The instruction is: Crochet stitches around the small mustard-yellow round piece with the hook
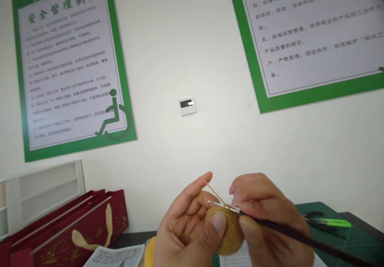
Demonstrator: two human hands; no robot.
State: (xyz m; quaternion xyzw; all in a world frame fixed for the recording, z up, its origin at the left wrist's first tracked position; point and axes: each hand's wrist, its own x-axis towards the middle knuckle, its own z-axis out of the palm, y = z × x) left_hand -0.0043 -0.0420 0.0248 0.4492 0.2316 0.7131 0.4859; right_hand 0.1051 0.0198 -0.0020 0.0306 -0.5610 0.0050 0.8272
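Note:
My left hand [192, 223] is closed on a rounded mustard-yellow crochet piece [229, 235], its thumb pressed on the front. A strand of matching yarn [213, 188] runs from the raised left index finger down to the top of the piece. In my right hand [267, 215] is a crochet hook [288, 232], pinched between thumb and fingers. Its dark handle slants to the lower right, while the silver tip points left across the top edge of the piece, where the yarn meets it. The right fingers partly cover the shaft.
Dark red gift bags [81, 227] stand at the left before a white rack [51, 187]. A printed sheet [115, 256] and a yellow item [150, 253] lie near my left hand. Right, pliers [318, 219] and a green-handled tool [337, 222] rest on a green cutting mat [357, 245].

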